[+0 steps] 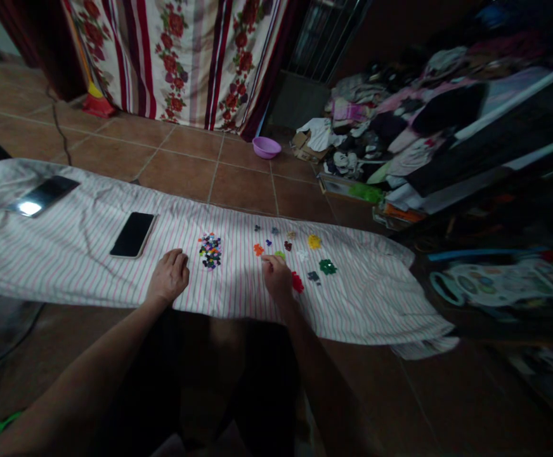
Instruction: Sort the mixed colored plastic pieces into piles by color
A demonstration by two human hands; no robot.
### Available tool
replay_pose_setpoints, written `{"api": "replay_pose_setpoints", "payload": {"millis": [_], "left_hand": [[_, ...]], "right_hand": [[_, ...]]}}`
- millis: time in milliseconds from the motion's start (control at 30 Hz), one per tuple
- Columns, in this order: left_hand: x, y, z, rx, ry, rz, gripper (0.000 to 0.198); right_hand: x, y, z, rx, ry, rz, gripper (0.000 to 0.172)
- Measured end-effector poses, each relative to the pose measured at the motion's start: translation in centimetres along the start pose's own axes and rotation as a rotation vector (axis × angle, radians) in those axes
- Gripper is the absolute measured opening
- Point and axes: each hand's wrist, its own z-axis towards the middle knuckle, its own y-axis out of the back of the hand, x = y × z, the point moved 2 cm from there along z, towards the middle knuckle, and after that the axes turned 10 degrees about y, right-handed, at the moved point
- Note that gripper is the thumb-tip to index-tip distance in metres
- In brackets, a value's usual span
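My left hand rests on a striped cloth, fingers curled loosely, holding nothing that I can see. Just right of it lies a heap of mixed coloured beads. My right hand is closed in a pinch at the edge of small sorted bead piles: orange, yellow, green, red. What its fingertips hold is too small to make out.
Two phones lie on the cloth, one dark near my left hand, one with a lit screen at far left. A purple bowl sits on the tiled floor. Piled clothes fill the right side. A floral curtain hangs behind.
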Motion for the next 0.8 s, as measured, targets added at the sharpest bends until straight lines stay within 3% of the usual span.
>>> {"api": "replay_pose_setpoints", "payload": {"millis": [200, 433, 600, 800], "left_hand": [[-0.3, 0.5, 0.1, 0.004, -0.009, -0.001, 0.020], [-0.3, 0.5, 0.2, 0.027, 0.007, -0.040, 0.022], [-0.3, 0.4, 0.2, 0.058, 0.028, -0.080, 0.024], [-0.4, 0.5, 0.2, 0.085, 0.051, -0.088, 0.024]], "right_hand": [[5.1, -4.7, -0.5, 0.185, 0.155, 0.047, 0.037], [8.6, -7.9, 0.6, 0.276, 0.209, -0.054, 0.041], [10.7, -8.9, 0.5, 0.338, 0.209, -0.094, 0.044], [12.3, -8.4, -1.2, 0.340, 0.258, -0.062, 0.046]]}}
